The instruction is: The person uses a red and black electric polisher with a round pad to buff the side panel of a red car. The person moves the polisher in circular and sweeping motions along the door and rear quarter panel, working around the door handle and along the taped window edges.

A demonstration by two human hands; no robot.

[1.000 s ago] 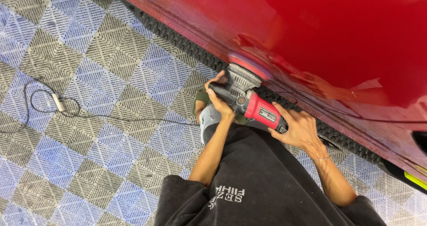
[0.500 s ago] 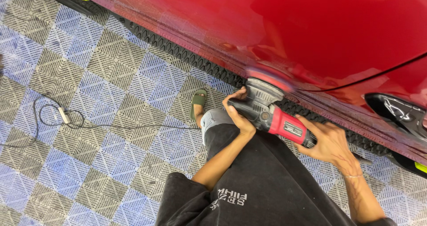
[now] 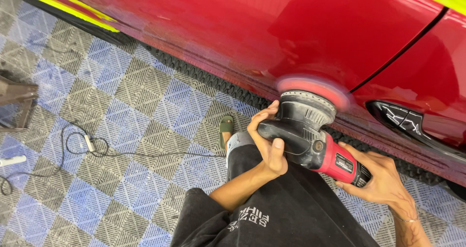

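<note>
A red and black electric polisher (image 3: 315, 140) is pressed against the lower panel of a red car (image 3: 272, 28). Its round red pad (image 3: 315, 89) is blurred and lies flat on the paint. My left hand (image 3: 267, 140) wraps the black head of the polisher from the left. My right hand (image 3: 381, 179) grips the red rear handle at the lower right. My black shirt and dark trousers fill the bottom of the view.
A black cable (image 3: 87, 147) snakes over the grey and blue tiled floor (image 3: 121, 111) at the left. A green sandal (image 3: 225, 130) shows by my knee. A metal stand (image 3: 17, 99) sits at the far left. A dark side vent (image 3: 407, 120) marks the car's right.
The polisher and both hands have moved along the car's lower panel, and the view has come closer. A door seam and a yellow stripe are now visible.
</note>
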